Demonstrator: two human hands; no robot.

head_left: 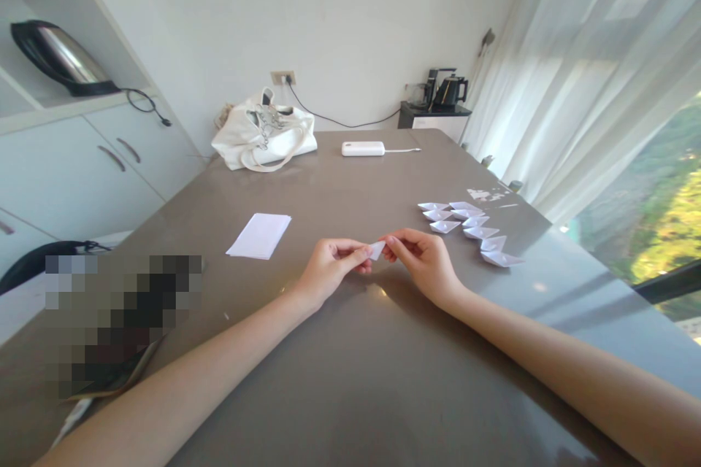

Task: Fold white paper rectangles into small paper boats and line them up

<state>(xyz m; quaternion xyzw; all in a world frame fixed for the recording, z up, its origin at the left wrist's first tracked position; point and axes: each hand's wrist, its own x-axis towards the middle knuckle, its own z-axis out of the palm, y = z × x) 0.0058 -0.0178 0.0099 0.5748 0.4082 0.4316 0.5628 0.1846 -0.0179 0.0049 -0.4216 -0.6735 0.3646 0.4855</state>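
Between my two hands is a small folded piece of white paper [377, 250], held above the table. My left hand [338, 263] pinches its left side between thumb and fingers. At its right edge, my right hand [419, 259] grips the paper with closed fingertips. Part of the folded paper is hidden behind the fingers. To the right stand several folded paper boats [482, 232], grouped in rows on the table. A stack of white paper sheets [259, 236] lies flat to the left of my hands.
Torn paper scraps [485, 194] lie near the table's right edge. Farther back are a white power bank [362, 149] with a short cable and a white bag [263, 133]. A blurred-out device [123, 332] rests at the left, beside my forearm. The grey tabletop [350, 197] looks glossy.
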